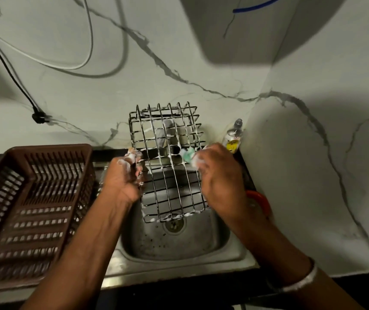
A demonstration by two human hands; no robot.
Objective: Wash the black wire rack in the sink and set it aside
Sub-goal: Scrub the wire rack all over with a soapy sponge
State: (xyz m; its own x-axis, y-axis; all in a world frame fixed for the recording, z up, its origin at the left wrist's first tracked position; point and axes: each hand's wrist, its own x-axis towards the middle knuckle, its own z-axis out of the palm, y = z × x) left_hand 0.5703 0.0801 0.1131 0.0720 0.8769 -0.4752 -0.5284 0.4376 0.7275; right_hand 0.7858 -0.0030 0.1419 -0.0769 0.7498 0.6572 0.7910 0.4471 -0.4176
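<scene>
The black wire rack (167, 162) stands tilted over the steel sink (179, 245), streaked with white foam. My left hand (125, 177) grips its left edge, fingers curled round the wires and covered in suds. My right hand (219, 175) holds a green scrub sponge (188, 155) and presses it against the rack's right side. The tap behind the rack shows only through the wires.
A brown plastic dish basket (31, 206) sits on the counter left of the sink. A dish soap bottle (233, 136) stands in the back right corner. An orange object (260, 201) lies right of the sink. Cables (11, 72) hang on the marble wall.
</scene>
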